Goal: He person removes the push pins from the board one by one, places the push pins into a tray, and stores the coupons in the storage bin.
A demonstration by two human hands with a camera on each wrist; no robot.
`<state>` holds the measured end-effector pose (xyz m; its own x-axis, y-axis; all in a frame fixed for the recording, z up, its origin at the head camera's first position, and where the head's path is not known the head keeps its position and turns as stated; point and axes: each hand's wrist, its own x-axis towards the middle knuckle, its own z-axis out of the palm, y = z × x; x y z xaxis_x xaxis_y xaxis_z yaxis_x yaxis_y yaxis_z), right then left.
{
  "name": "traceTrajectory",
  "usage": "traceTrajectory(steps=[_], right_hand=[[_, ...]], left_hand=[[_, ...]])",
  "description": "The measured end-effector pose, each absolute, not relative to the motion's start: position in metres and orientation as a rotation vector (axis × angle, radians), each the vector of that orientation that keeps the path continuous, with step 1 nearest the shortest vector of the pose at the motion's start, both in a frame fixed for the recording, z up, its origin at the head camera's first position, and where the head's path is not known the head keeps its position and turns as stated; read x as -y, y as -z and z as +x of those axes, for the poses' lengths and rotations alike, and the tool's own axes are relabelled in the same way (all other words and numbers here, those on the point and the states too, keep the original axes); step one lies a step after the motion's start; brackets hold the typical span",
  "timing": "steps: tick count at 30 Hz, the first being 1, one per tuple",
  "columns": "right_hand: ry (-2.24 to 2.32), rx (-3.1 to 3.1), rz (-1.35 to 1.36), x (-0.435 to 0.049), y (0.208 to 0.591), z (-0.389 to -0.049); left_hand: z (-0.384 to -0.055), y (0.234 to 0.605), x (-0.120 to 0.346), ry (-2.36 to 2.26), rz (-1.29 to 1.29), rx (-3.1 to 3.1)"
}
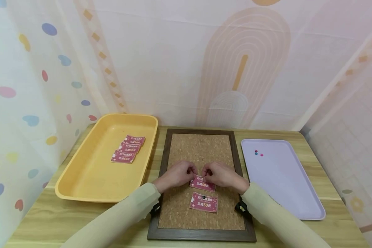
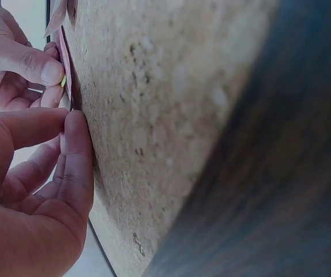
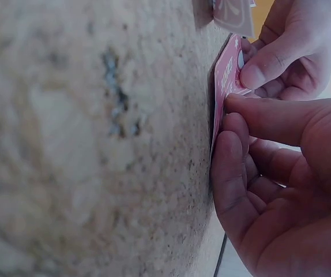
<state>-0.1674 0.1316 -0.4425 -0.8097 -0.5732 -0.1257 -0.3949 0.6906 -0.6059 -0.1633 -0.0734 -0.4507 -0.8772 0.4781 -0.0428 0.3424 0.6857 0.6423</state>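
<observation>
A framed corkboard (image 1: 201, 146) lies on the table. On its middle is a pink coupon (image 1: 201, 185), its upper edge partly hidden by fingers. My left hand (image 1: 180, 173) pinches the coupon's upper left corner between thumb and finger. My right hand (image 1: 220, 175) has thumb and fingertips together over the coupon's top middle. A small yellow-green pushpin (image 2: 63, 80) shows at its thumb tip in the left wrist view, mostly covered. Below lies a second pink coupon (image 1: 203, 204) with a dark pushpin (image 1: 204, 197) at its top middle.
At the left stands a yellow tray (image 1: 80, 172) with three overlapping pink coupons (image 1: 127, 148). A lilac tray (image 1: 285, 175) at the right holds a few small pushpins (image 1: 256, 153) near its far left corner. A patterned curtain hangs behind the table.
</observation>
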Motion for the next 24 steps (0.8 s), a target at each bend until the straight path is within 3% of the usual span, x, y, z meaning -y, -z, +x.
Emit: traceTrajectory(steps=[24], right_hand=[[0.848, -2.547, -0.772, -0.1341, 0.442, -0.1672]], left_hand=[[-0.164, 0.4489, 0.0739, -0.936, 0.61, -2.682]])
